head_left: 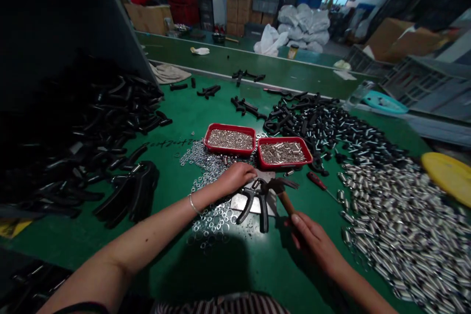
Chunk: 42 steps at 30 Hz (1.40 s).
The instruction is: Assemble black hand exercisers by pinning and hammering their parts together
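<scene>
A black spring clamp [263,208] lies on a small metal plate [241,203], its two handles spread toward me and a coil spring at its pivot. My left hand [239,176] is closed at the clamp's far end; its fingertips partly hide what they grip there. In my right hand [312,238] is a hammer [285,200], held by its wooden handle. The hammer head is just right of the pivot, over the plate. Loose metal rings [215,218] are scattered beside and under my left forearm.
Beyond my hands stand a red tray of tiny metal parts [230,152] and a red tray of pins [285,165]. A screwdriver [317,180] and heaped springs [401,225] are at right. Black clamp parts [312,117] pile behind; others fill a tipped grey bin [127,24] at left.
</scene>
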Each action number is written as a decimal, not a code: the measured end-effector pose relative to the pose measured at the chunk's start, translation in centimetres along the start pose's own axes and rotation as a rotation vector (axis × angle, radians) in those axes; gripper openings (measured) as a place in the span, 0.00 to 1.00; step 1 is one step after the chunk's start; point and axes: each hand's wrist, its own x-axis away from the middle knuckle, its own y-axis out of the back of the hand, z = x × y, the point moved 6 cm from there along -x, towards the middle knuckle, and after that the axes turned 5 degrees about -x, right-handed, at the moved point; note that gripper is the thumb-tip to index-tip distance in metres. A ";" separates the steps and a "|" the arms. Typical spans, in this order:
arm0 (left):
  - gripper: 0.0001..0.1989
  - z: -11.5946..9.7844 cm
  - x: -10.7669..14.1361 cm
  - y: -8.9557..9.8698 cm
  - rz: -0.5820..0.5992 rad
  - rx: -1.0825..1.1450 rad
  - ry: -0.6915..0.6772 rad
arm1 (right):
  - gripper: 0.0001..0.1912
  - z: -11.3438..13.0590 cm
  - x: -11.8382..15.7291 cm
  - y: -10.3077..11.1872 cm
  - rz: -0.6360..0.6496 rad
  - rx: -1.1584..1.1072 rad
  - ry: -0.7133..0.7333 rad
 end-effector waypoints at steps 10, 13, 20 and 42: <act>0.07 0.1 0.0 -2.1 -0.140 0.029 0.053 | 0.26 -4.1 1.1 -1.5 -0.164 -0.378 -0.079; 0.07 0.1 0.0 -2.4 -0.152 0.028 0.067 | 0.25 -4.5 1.1 -1.7 -0.160 -0.420 -0.054; 0.09 -1.1 0.5 -3.0 -0.169 -0.259 -0.054 | 0.24 -4.8 0.9 -1.8 -0.151 -0.445 -0.046; 0.14 -4.6 8.3 -3.3 -0.073 -0.506 -0.354 | 0.18 5.5 -2.8 1.4 -0.129 0.586 0.246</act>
